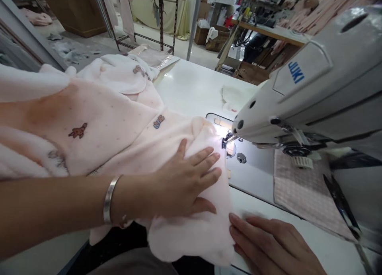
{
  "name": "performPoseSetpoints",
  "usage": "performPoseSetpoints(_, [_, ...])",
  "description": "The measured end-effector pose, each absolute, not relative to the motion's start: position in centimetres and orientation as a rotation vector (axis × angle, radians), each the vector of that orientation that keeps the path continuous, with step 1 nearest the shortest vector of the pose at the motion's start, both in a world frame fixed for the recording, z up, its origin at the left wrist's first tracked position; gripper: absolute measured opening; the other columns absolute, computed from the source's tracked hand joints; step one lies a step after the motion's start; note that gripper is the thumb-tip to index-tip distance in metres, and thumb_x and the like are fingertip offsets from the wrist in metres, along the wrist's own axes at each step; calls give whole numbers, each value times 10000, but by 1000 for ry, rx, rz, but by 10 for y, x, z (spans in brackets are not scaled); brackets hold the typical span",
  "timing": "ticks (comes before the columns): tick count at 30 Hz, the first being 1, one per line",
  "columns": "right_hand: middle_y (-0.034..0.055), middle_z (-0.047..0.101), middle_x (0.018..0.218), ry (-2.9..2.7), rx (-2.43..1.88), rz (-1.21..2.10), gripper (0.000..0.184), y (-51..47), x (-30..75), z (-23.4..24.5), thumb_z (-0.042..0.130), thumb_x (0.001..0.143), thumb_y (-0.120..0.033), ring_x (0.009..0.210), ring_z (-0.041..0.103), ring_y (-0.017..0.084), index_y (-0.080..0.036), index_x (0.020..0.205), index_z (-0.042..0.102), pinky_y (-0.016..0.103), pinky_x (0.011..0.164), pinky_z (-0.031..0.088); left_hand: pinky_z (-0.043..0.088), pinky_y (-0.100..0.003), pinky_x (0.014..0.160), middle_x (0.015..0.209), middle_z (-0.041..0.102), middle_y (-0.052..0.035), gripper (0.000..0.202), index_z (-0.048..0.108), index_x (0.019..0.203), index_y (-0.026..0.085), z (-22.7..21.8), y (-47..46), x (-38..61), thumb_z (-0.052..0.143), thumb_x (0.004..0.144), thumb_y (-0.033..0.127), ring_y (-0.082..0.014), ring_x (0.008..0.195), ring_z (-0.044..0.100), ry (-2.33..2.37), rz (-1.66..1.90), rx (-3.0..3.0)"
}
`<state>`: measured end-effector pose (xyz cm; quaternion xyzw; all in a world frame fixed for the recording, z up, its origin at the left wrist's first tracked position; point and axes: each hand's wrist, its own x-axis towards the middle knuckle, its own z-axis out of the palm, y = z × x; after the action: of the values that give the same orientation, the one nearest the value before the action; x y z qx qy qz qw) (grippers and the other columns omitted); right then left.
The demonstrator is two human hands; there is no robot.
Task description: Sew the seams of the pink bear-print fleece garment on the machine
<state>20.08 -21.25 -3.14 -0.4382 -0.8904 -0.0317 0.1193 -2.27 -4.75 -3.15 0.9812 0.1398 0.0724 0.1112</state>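
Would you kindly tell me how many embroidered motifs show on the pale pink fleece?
4: a brown bear centre-left, a blue motif above the left hand, a brown motif farther back, a grey motif near left. Folds may hide more.

The Juki sewing machine (301, 96) stands on the right of my desk (197, 88), with scissors (340, 203) beside a cloth mat (301, 191) before it, and the fleece garment (89, 123) to its left.

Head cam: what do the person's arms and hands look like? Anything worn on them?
Both hands are bare, with no gloves or rings visible. The left hand has a wide, plain silver bangle at the wrist, and the left forearm shows no sleeve. The right hand shows no jewellery, and its wrist runs out of frame.
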Motion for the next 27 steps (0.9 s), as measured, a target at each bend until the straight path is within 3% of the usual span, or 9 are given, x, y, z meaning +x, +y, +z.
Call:
performPoseSetpoints(4, [51, 622, 1222, -2514, -1325, -10, 270, -181, 188, -30, 512, 895, -145, 951, 571, 197, -150, 1133, 640, 342, 779, 438, 88, -615, 1092, 1477, 319, -168, 599, 422, 1340, 155, -29, 0, -15, 438, 892, 552, -309, 1400, 206, 235, 236, 2862])
performPoseSetpoints(11, [95, 641, 1089, -2436, -1337, -56, 249, -126, 196, -32, 551, 863, -126, 916, 546, 210, -149, 1095, 638, 364, 749, 418, 145, -496, 1106, 1485, 314, -145, 590, 456, 1328, 183, -31, 74, 14, 487, 863, 546, -282, 1405, 209, 35, 207, 2853])
performPoseSetpoints(18, [41, 612, 804, -2355, -1428, -360, 219, -91, 199, -41, 588, 857, -178, 767, 538, 170, -165, 1065, 655, 298, 665, 389, 107, -394, 1131, 1505, 296, -66, 684, 378, 1405, 209, -28, 134, 46, 429, 850, 607, -237, 1413, 195, -36, 148, 2995])
performPoseSetpoints(23, [33, 605, 790, -2332, -1461, -312, 198, -96, 192, -36, 574, 863, -172, 747, 520, 171, -170, 1048, 644, 318, 695, 387, 82, -431, 1133, 1517, 264, -63, 720, 347, 1424, 202, -31, 141, 51, 383, 853, 640, -260, 1412, 191, 58, 126, 3124])
performPoseSetpoints(27, [59, 606, 890, -2289, -1522, -83, 334, -128, 182, -24, 471, 925, -259, 813, 539, 175, -139, 1234, 515, 317, 707, 420, 140, -554, 1091, 1510, 251, -149, 834, 327, 1433, 154, -34, 60, 17, 266, 836, 733, -357, 1399, 177, 563, 174, 3081])
